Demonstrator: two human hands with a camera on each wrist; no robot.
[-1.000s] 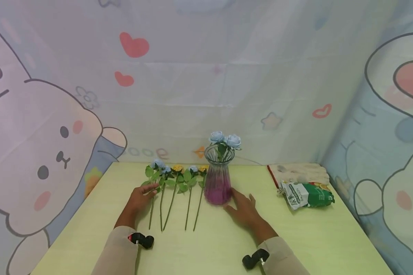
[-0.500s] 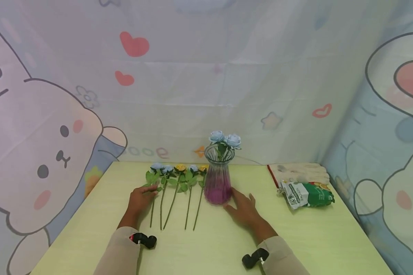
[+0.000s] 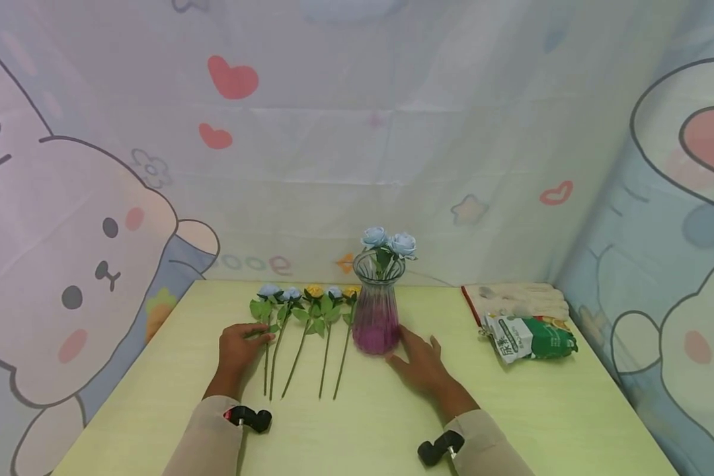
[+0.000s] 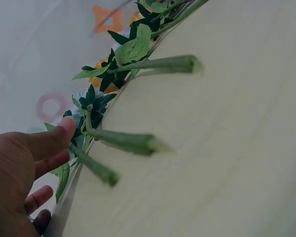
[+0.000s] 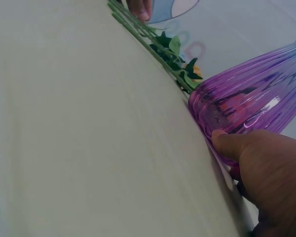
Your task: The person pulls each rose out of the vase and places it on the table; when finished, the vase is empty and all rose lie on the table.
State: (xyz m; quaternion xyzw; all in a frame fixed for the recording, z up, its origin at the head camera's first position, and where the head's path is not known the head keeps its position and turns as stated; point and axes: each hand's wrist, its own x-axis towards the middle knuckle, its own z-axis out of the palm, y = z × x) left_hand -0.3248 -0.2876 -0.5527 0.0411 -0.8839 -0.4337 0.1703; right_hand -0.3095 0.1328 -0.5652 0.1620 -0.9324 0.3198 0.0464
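Note:
A glass vase, purple at the base and clear at the rim, stands upright with two light-blue roses in it. My right hand rests against the vase's lower right side, thumb at the front of the base, fingers along the side. Several long-stemmed roses lie in a row left of the vase. My left hand pinches the stem of the leftmost blue rose between thumb and fingers. Beside it lies another blue rose, then a yellow rose. In the left wrist view the cut stem ends point toward the camera.
At the table's right back lie pale work gloves with a red edge and a green and white packet. A printed cloth backdrop rises behind the table.
The leftmost blue rose has shifted slightly right with my left hand; its stem now lies close to the second rose's stem. The right hand and the vase have stayed put.

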